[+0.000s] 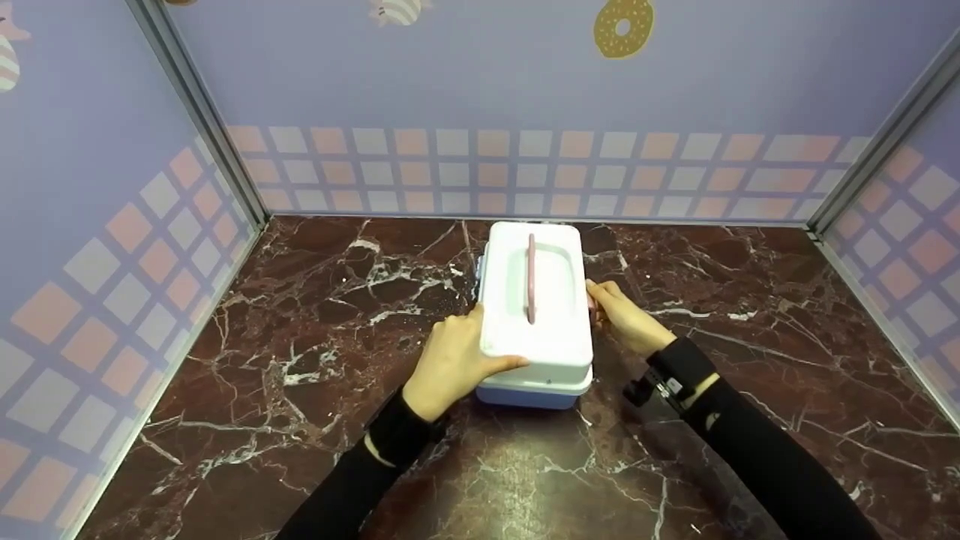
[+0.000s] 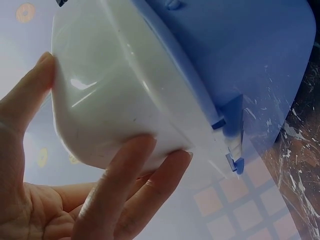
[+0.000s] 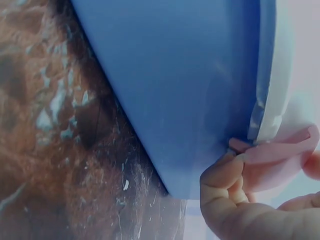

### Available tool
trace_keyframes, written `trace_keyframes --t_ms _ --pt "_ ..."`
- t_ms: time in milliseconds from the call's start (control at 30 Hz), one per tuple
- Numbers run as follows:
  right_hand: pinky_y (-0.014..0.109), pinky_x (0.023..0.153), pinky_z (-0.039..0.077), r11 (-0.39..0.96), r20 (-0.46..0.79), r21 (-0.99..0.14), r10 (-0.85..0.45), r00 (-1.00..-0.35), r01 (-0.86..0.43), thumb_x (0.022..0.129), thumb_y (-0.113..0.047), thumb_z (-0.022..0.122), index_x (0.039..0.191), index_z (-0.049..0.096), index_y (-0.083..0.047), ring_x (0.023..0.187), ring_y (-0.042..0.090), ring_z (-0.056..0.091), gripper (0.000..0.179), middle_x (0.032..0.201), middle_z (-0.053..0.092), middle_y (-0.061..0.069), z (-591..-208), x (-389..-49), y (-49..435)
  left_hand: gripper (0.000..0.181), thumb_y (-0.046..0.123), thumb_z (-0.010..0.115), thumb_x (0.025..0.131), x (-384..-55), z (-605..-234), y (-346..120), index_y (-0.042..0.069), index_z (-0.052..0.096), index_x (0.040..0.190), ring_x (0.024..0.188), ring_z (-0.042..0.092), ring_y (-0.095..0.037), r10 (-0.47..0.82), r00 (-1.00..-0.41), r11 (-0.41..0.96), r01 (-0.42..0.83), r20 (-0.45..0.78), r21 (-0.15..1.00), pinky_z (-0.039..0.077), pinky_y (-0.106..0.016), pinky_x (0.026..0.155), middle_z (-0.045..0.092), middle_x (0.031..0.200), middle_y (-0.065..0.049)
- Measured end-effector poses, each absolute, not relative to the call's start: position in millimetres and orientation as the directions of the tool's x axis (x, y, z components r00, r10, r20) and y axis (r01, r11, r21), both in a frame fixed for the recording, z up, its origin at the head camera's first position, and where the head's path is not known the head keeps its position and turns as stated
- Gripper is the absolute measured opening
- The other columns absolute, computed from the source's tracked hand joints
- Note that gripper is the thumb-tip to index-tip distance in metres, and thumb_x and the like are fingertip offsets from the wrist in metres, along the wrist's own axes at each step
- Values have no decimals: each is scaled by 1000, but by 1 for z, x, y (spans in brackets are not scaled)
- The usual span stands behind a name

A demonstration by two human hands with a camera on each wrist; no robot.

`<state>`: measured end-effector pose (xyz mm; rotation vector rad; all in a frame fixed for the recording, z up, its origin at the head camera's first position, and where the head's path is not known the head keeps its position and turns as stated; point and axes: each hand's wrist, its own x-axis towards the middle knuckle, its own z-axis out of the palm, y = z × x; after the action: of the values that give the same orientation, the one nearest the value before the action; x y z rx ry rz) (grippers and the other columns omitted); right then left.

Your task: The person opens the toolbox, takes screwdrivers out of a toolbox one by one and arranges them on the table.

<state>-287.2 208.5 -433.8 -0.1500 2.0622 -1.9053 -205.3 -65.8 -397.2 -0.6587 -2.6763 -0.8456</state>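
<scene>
A storage box with a white lid (image 1: pixel 559 341), a blue base (image 1: pixel 525 397) and a pink carrying handle (image 1: pixel 531 279) stands upright on the table. My left hand (image 1: pixel 450 364) grips the lid's near left corner, thumb across the front and fingers along the left side. In the left wrist view those fingers lie against the glossy white wall, beside a blue clasp (image 2: pixel 232 132) at the base's rim. On the box's other side, my right hand (image 3: pixel 250 205) pinches a pink latch (image 3: pixel 272 162) where lid and base meet. The box's inside is hidden under the lid.
The box sits on a dark red marbled tabletop (image 1: pixel 337 420). Lilac panels with pink and white checks enclose it at the back (image 1: pixel 450 90), the left (image 1: pixel 97 247) and the right (image 1: pixel 915 210).
</scene>
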Motion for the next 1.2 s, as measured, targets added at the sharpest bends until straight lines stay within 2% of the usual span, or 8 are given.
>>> trace_keyframes --t_ms 200,500,700,900,1033,1200 --pt "20 60 31 -7 -140 -988 -375 -916 154 110 -31 22 89 35 -12 61 8 37 31 73 40 -3 -437 -289 214 83 56 83 68 -205 -397 -66 1 59 125 82 72 -36 341 -871 733 482 354 480 61 -45 72 74 94 -17" --pt "26 74 48 -92 -155 -972 -435 -887 215 110 -30 18 75 44 -13 69 10 54 47 73 54 -3 -439 -292 225 85 55 83 69 -205 -398 -66 1 57 129 84 72 -37 339 -876 733 475 344 487 61 -45 74 74 97 -18" --pt "24 77 52 -87 -176 -969 -420 -890 232 110 -28 15 91 55 -10 76 10 60 48 82 64 -1 -443 -292 229 85 56 82 69 -205 -397 -66 0 58 128 84 72 -38 338 -871 732 482 357 482 61 -46 74 74 97 -19" --pt "24 80 53 -111 -202 -957 -406 -891 267 109 -26 14 100 52 -8 81 11 62 43 88 64 0 -448 -293 232 83 56 83 68 -205 -396 -65 1 59 125 83 72 -38 333 -874 734 476 353 484 61 -46 72 74 95 -18" --pt "25 79 53 -103 -207 -957 -409 -889 270 110 -25 15 93 54 -10 78 11 61 45 83 63 -2 -453 -292 231 81 56 83 67 -204 -396 -65 0 61 121 82 71 -38 324 -881 748 462 345 476 61 -46 71 73 93 -18" --pt "25 78 51 -77 -208 -962 -419 -884 264 110 -27 19 76 51 -15 73 10 58 49 75 59 -5 -458 -293 229 83 55 83 68 -203 -396 -65 0 59 125 82 72 -37 333 -875 738 474 352 481 62 -45 72 73 95 -19"
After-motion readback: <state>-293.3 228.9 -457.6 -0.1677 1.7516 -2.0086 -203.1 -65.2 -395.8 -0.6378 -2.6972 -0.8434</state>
